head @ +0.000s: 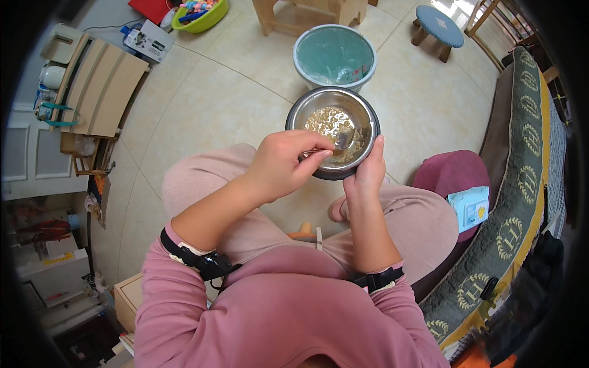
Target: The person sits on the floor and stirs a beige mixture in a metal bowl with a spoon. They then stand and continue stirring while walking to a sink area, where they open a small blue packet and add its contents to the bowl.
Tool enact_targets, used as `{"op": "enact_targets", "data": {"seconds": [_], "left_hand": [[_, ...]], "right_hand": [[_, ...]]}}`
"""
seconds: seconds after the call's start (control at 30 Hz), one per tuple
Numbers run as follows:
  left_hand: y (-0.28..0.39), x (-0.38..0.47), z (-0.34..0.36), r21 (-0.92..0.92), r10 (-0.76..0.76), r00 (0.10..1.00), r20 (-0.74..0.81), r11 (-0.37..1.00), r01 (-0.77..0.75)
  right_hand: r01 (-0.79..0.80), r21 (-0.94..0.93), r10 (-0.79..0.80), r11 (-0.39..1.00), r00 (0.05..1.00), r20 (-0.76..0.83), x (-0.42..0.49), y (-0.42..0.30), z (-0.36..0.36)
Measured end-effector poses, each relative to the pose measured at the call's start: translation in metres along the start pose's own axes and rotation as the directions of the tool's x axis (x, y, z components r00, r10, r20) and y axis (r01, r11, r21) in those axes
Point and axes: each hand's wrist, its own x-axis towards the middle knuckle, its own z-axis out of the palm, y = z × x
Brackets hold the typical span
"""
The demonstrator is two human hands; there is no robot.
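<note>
A stainless steel bowl [364, 99] with a dark outer rim is held over the floor in front of my knees. My right hand [370, 166] grips its near right side, the thumb up against the rim. Pinched between the thumb and fingers of my left hand [287, 158] is a metal spoon [344, 139]. The spoon's bowl end dips into wet, yellowish, grainy food [329, 122] inside. Food bits also cling to the near inner wall. My left hand covers part of the bowl's left edge and most of the spoon's handle.
Just beyond the bowl stands a bag-lined bin [333, 53]. A green quilted sofa cover [517, 184] runs down the right, near a purple stool [448, 172] bearing a wipes pack [469, 209]. Farther off are a blue-topped stool [439, 26], a wooden table [306, 16] and a toy basin [202, 20].
</note>
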Motion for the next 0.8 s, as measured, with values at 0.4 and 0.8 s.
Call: {"op": "enact_targets", "data": {"seconds": [0.4, 0.8], "left_hand": [[-0.004, -0.002, 0.008, -0.068, -0.065, 0.983, -0.172, 0.996, 0.054], [-0.007, 0.001, 0.011, -0.35, -0.22, 0.958, -0.184, 0.926, 0.145]], "right_hand": [[0.017, -0.01, -0.017, 1.0, 1.0, -0.014, 0.001, -0.001, 0.001], [0.007, -0.013, -0.007, 1.0, 1.0, -0.024, -0.003, -0.003, 0.006]]}}
